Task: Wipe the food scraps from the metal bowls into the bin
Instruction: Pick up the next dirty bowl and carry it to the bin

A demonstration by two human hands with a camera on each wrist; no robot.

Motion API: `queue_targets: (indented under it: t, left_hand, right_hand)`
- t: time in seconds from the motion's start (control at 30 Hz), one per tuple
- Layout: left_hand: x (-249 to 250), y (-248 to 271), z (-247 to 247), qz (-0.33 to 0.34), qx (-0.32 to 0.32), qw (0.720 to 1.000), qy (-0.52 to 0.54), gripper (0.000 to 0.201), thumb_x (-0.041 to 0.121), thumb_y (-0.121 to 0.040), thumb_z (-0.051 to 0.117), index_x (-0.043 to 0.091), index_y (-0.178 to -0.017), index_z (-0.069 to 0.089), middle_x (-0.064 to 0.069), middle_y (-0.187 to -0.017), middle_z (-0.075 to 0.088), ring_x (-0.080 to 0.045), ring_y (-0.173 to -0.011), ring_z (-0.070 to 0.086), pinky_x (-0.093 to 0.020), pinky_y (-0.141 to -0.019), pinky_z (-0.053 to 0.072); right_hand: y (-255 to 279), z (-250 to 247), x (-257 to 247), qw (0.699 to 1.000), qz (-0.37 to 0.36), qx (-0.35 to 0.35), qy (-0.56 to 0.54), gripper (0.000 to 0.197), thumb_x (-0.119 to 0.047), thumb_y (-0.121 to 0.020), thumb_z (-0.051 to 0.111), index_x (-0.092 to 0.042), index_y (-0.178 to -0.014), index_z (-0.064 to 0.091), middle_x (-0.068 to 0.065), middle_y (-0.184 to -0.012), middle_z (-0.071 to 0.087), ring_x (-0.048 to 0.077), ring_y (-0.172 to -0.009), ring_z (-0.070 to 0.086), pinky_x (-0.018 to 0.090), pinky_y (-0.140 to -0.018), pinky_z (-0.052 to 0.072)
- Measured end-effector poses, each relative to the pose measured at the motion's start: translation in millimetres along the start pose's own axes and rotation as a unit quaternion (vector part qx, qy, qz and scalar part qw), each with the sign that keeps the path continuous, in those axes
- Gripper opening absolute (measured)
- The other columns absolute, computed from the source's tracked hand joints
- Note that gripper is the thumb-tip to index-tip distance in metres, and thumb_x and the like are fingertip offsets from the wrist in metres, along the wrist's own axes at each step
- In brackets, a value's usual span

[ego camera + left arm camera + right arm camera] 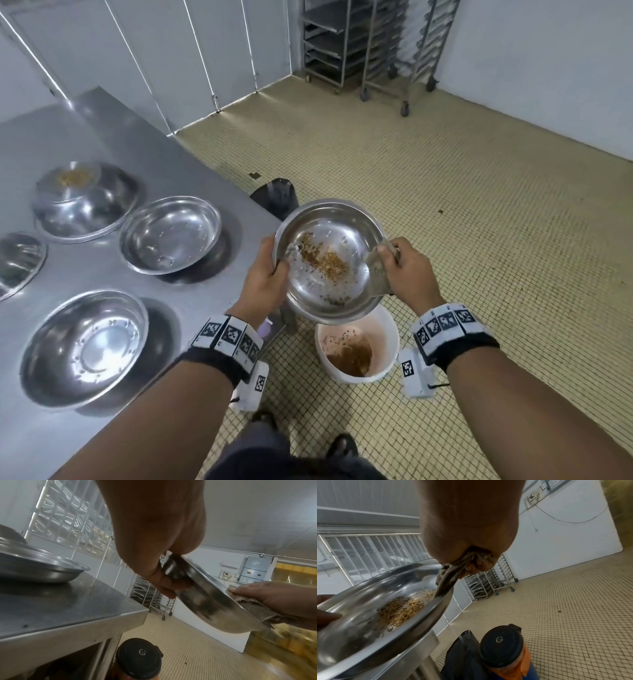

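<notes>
Both hands grip: left hand (263, 274) holds shiny round bowl (329, 260); right hand (409, 270) bunches frayed cloth (376, 270).

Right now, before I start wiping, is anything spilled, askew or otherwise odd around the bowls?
One oddity: the far-left bowl lies upside down on the steel table with scraps on its upturned base. No spill shows on the floor; the held bowl is tilted over the bin.

The held bowl (329, 260) was of polished metal, glossy and mirror-like, dulled where dry crumbly scraps (323, 262) lay. A rough, frayed cloth (448, 574) was seen at its right rim. The table (137, 144) was of brushed matt steel. The bin (390, 342) looked of smooth white plastic. The floor (479, 240) was laid with small matt tiles.
</notes>
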State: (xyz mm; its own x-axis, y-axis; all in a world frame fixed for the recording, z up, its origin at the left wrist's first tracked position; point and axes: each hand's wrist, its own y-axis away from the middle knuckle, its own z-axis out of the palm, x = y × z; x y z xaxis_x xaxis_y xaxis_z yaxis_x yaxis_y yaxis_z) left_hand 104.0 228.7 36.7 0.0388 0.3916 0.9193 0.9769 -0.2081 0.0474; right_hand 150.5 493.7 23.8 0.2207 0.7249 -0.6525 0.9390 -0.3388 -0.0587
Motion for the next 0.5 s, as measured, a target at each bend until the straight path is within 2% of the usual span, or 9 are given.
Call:
queue_targets:
  t: [0.1,0.2,0.3,0.43,0.5]
  left_hand:
    - [2,-13,11,-0.008,-0.007,1.0,-0.004,0.031,0.019,-0.108,0.049,0.029,-0.137,0.047,0.02,-0.105,0.061,0.013,-0.088,0.061,-0.009,-0.068,0.044]
    - [1,-31,20,-0.01,-0.018,1.0,-0.009,0.028,0.02,-0.107,0.049,0.031,-0.134,0.049,0.015,-0.106,0.064,0.003,-0.093,0.063,-0.019,-0.073,0.047]
    - [1,-50,30,-0.014,-0.03,0.999,-0.004,0.03,0.023,-0.107,0.051,0.034,-0.135,0.048,0.016,-0.109,0.064,0.002,-0.098,0.061,-0.021,-0.076,0.047]
    - [3,-73,43,-0.004,-0.048,0.999,0.013,0.034,0.024,-0.106,0.051,0.04,-0.136,0.048,0.015,-0.114,0.065,0.011,-0.096,0.061,-0.025,-0.08,0.051]
    - [4,-82,47,0.001,-0.05,0.999,0.012,0.036,0.022,-0.106,0.051,0.039,-0.138,0.047,0.014,-0.114,0.065,0.008,-0.095,0.063,-0.027,-0.081,0.052]
  right_hand:
    - [-10,-5,12,1.0,0.013,-0.008,0.003,0.026,-0.043,-0.107,0.046,-0.024,-0.098,0.061,-0.001,-0.074,0.065,0.018,-0.065,0.064,0.028,-0.052,0.052]
    - [-18,-8,20,0.999,0.041,-0.02,0.005,0.031,-0.046,-0.106,0.046,-0.024,-0.098,0.066,-0.002,-0.076,0.066,0.017,-0.068,0.065,0.028,-0.056,0.055]
    - [-27,-12,27,0.998,0.065,-0.013,-0.001,0.033,-0.048,-0.105,0.047,-0.025,-0.096,0.068,-0.004,-0.078,0.067,0.015,-0.071,0.065,0.026,-0.057,0.053]
    - [-43,-20,32,0.996,0.076,0.049,-0.03,0.028,-0.049,-0.103,0.052,-0.032,-0.087,0.067,-0.009,-0.075,0.066,0.014,-0.07,0.065,0.024,-0.056,0.052]
    - [-50,-24,32,0.992,0.056,0.095,-0.069,0.029,-0.048,-0.103,0.054,-0.032,-0.085,0.069,-0.009,-0.073,0.067,0.012,-0.067,0.064,0.025,-0.056,0.053]
